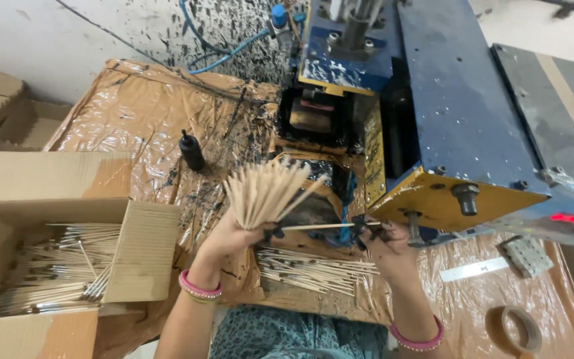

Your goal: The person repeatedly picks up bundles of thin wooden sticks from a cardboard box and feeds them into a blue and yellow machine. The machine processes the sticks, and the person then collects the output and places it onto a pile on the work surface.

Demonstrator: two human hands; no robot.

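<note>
pale wooden sticks (264, 193), glossy plastic sheet (134, 113), matt cardboard box (147, 249)

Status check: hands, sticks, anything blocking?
Left hand grips fanned bundle of thin pale wooden sticks. Right hand pinches single thin wooden stick, pointing towards the bundle. Blue-and-yellow metal machine close by; nothing between the hands.

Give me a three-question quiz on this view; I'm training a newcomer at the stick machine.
1. True or false: the left hand grips a fanned bundle of sticks.
2. What does the right hand pinch? A) a tape roll B) a single stick C) a bottle
3. Where does the cardboard box of sticks sit: on the person's left or right?

Key: 1 true. 2 B; the stick lies level between the hands. 3 left; the tape roll lies on the right, and the black bottle stands on the plastic sheet.
</note>
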